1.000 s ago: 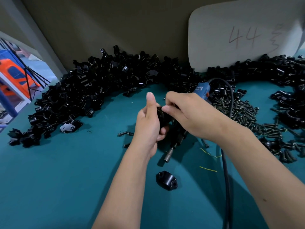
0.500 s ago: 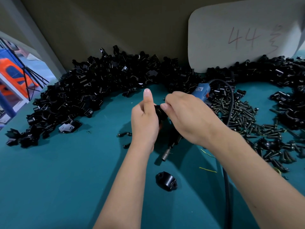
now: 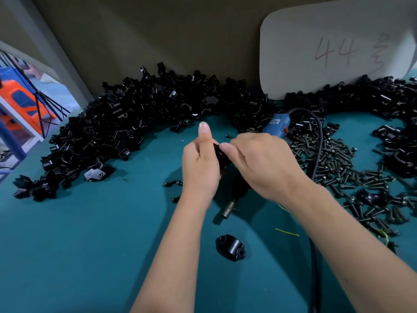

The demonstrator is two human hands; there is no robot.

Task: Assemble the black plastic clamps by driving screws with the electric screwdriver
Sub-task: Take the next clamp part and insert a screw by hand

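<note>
My left hand [image 3: 199,168] grips a black clamp piece [image 3: 222,154] above the teal table, thumb pointing up. My right hand [image 3: 266,168] meets it from the right, its fingertips pinching the same piece; whether a screw sits between them is hidden. The electric screwdriver [image 3: 276,125] runs under my right hand, blue body at the back, metal bit [image 3: 226,212] pointing toward me. Whether the hand holds it, I cannot tell. A loose black clamp half [image 3: 230,247] lies below on the table.
A long heap of black clamp parts [image 3: 135,118] curves along the back. Several dark screws [image 3: 338,163] are piled at the right. The screwdriver's black cable [image 3: 316,256] runs down past my right forearm. A white board [image 3: 327,48] leans on the wall.
Both hands have shifted slightly up and away with the clamp piece between them. The left thumb stays raised. The loose clamp half has not moved.
</note>
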